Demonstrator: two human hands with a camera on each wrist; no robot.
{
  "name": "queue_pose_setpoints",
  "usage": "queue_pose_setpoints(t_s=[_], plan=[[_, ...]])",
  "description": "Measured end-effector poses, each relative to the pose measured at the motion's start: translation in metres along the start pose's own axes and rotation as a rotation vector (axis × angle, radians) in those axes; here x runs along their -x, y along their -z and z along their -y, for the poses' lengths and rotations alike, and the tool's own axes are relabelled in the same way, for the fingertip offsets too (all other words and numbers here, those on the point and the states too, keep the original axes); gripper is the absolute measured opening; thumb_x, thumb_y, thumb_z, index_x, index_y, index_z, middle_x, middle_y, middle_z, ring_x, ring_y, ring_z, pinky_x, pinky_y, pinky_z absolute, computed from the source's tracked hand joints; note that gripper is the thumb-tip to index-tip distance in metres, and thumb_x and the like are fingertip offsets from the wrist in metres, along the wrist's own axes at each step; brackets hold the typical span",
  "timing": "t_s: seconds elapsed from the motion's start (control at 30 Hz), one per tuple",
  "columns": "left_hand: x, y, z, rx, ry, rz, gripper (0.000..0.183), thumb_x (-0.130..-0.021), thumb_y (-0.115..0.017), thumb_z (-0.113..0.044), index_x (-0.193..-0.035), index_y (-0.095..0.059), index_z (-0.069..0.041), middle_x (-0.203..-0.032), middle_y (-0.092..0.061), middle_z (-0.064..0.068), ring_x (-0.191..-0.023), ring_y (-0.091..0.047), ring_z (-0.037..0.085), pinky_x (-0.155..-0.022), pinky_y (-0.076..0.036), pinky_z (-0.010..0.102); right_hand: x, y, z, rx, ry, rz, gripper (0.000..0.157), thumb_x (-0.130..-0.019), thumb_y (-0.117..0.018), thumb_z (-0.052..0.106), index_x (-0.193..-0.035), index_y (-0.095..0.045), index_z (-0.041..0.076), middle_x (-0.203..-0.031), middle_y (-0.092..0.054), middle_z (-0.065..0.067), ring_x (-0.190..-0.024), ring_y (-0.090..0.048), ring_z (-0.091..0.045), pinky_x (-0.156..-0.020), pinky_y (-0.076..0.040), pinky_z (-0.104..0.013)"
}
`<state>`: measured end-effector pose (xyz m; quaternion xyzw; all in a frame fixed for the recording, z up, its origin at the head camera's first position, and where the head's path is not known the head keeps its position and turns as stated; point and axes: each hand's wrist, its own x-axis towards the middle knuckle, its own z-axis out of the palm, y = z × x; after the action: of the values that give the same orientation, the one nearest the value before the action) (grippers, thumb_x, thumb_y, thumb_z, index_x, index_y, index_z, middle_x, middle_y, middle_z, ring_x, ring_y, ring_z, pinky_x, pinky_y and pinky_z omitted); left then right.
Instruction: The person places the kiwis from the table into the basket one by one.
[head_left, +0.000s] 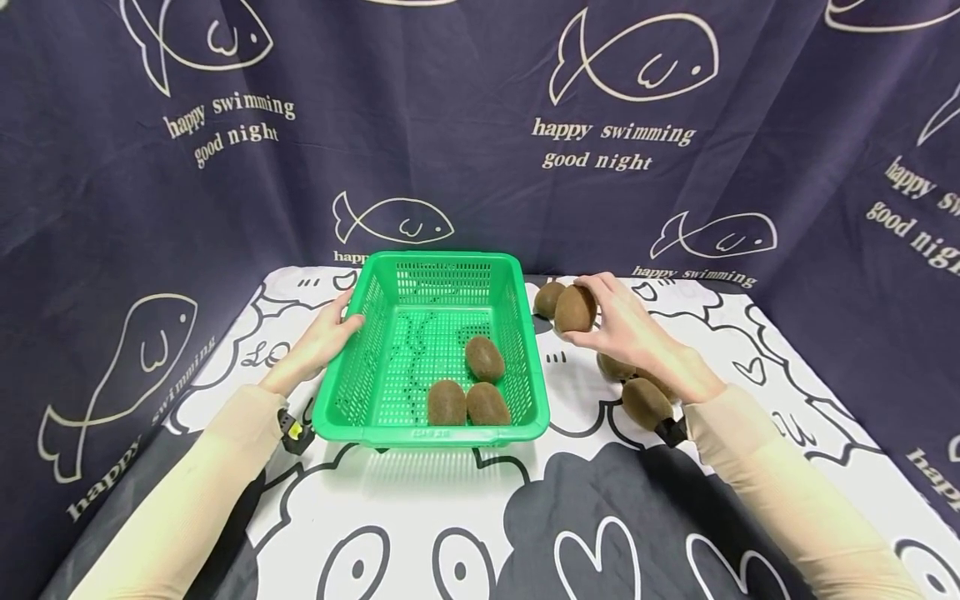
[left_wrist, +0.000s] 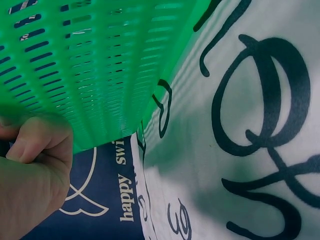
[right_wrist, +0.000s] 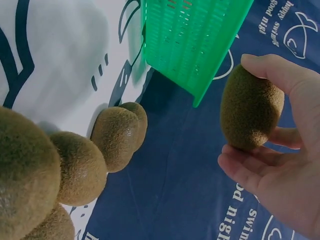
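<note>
My right hand (head_left: pixel 626 325) pinches a brown kiwi (head_left: pixel 576 310) between thumb and fingers, just right of the green basket (head_left: pixel 534 367). In the right wrist view this kiwi (right_wrist: pixel 251 107) is held up off the table, thumb at one end and fingers at the other. My left hand (head_left: pixel 322 340) grips the basket's left rim, its thumb over the edge. Curled fingers of that hand (left_wrist: pixel 37 150) show against the slotted wall in the left wrist view. Inside the basket, three kiwis (head_left: pixel 485 359) lie toward the front right.
Another kiwi (head_left: pixel 549 298) lies on the table behind the held one. More kiwis (head_left: pixel 647 404) sit under and beside my right forearm, partly hidden by it. The tablecloth (head_left: pixel 405 492) is white and dark with cartoon drawings. A dark blue fish-print curtain (head_left: pixel 465 125) hangs behind the table.
</note>
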<state>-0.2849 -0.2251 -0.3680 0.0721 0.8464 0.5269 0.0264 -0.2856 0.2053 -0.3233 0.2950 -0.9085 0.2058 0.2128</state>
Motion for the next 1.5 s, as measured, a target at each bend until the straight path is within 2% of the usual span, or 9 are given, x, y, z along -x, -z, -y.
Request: queue_pose_setpoints(t_s=[0.27, 0.4, 0.67, 0.83, 1.0, 1.2, 1.33, 1.5], plan=[[-0.001, 0.0, 0.0, -0.002, 0.01, 0.001, 0.065, -0.097, -0.041, -0.01, -0.156, -0.011, -0.007, -0.126, -0.051, 0.032, -0.071, -0.063, 0.013, -0.064, -0.061, 0.028, -0.003, 0.0, 0.009, -0.021, 0.023, 0.012, 0.071, -0.065, -0.087, 0.025, -0.124, -0.055, 0.0, -0.113, -0.057, -0.018, -0.096, -0.057, -0.032, -0.082, -0.051, -0.045], [-0.001, 0.0, 0.0, 0.004, 0.012, -0.001, 0.066, -0.097, -0.041, -0.01, -0.156, -0.011, -0.008, -0.126, -0.051, 0.031, -0.069, -0.063, 0.012, -0.063, -0.061, 0.028, -0.006, -0.002, 0.017, -0.046, 0.023, 0.043, 0.073, -0.066, -0.086, 0.025, -0.126, -0.053, 0.0, -0.115, -0.056, -0.017, -0.098, -0.056, -0.031, -0.083, -0.052, -0.045], [-0.001, 0.001, 0.0, -0.006, 0.002, 0.009, 0.065, -0.098, -0.041, -0.01, -0.156, -0.011, -0.007, -0.128, -0.051, 0.032, -0.077, -0.064, 0.017, -0.067, -0.06, 0.027, -0.012, -0.008, 0.031, -0.071, 0.058, 0.067, 0.072, -0.067, -0.086, 0.026, -0.126, -0.053, 0.001, -0.117, -0.056, -0.016, -0.101, -0.054, -0.03, -0.087, -0.05, -0.044], [0.0, 0.0, 0.0, 0.013, 0.008, 0.011, 0.066, -0.097, -0.04, -0.01, -0.156, -0.01, -0.007, -0.128, -0.05, 0.033, -0.074, -0.064, 0.013, -0.067, -0.061, 0.028, -0.017, -0.014, 0.042, -0.078, 0.087, 0.084, 0.072, -0.067, -0.086, 0.028, -0.126, -0.054, 0.003, -0.115, -0.057, -0.014, -0.103, -0.054, -0.028, -0.089, -0.05, -0.043], [0.001, 0.001, -0.001, 0.025, 0.015, 0.012, 0.066, -0.098, -0.04, -0.01, -0.156, -0.01, -0.008, -0.126, -0.051, 0.033, -0.074, -0.064, 0.013, -0.067, -0.061, 0.028, -0.019, -0.02, 0.053, -0.068, 0.109, 0.116, 0.071, -0.068, -0.086, 0.029, -0.126, -0.054, 0.003, -0.114, -0.057, -0.013, -0.103, -0.054, -0.027, -0.09, -0.051, -0.042], [0.0, 0.001, 0.0, 0.023, 0.008, 0.013, 0.066, -0.097, -0.04, -0.01, -0.156, -0.01, -0.009, -0.125, -0.051, 0.033, -0.071, -0.063, 0.011, -0.066, -0.061, 0.028, -0.021, -0.027, 0.063, -0.081, 0.113, 0.171, 0.071, -0.069, -0.085, 0.03, -0.127, -0.054, 0.004, -0.124, -0.055, -0.013, -0.108, -0.056, -0.026, -0.094, -0.052, -0.041], [0.0, 0.001, -0.001, 0.025, 0.004, 0.009, 0.066, -0.097, -0.04, -0.01, -0.156, -0.01, -0.009, -0.125, -0.051, 0.033, -0.069, -0.063, 0.011, -0.064, -0.061, 0.028, -0.022, -0.032, 0.067, -0.09, 0.139, 0.19, 0.071, -0.069, -0.085, 0.031, -0.127, -0.054, 0.003, -0.122, -0.055, -0.012, -0.108, -0.057, -0.025, -0.096, -0.051, -0.04], [0.0, 0.001, -0.002, 0.027, 0.014, 0.013, 0.066, -0.098, -0.04, -0.011, -0.156, -0.009, -0.009, -0.126, -0.05, 0.033, -0.069, -0.063, 0.011, -0.064, -0.061, 0.028, -0.019, -0.034, 0.071, -0.059, 0.16, 0.224, 0.072, -0.068, -0.086, 0.032, -0.127, -0.055, 0.004, -0.123, -0.056, -0.012, -0.111, -0.056, -0.026, -0.097, -0.05, -0.045]])
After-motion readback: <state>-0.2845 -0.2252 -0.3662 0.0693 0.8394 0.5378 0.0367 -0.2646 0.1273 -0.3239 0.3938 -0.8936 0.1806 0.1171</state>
